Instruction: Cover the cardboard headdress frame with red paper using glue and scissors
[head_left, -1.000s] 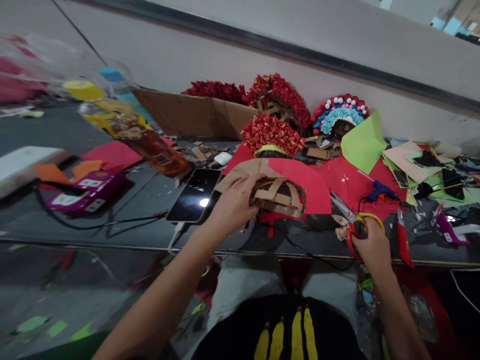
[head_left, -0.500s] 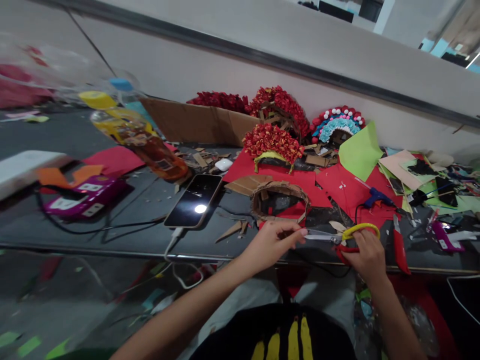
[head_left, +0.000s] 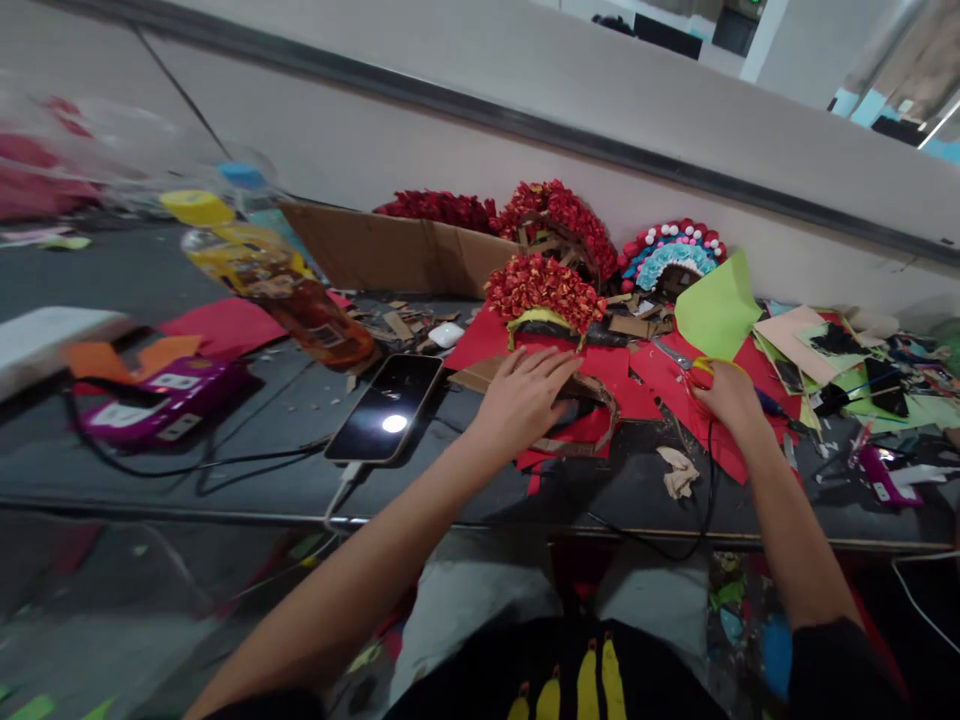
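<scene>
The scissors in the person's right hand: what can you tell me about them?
The scissors have a yellow loop handle, with a trace of red beside it, and bright metal blades. The right hand grips the handles and hides most of them. The blades point away from the person, up and to the left, and look closed or nearly so. They lie low over the red paper on the dark table, just below a lime green sheet.
</scene>
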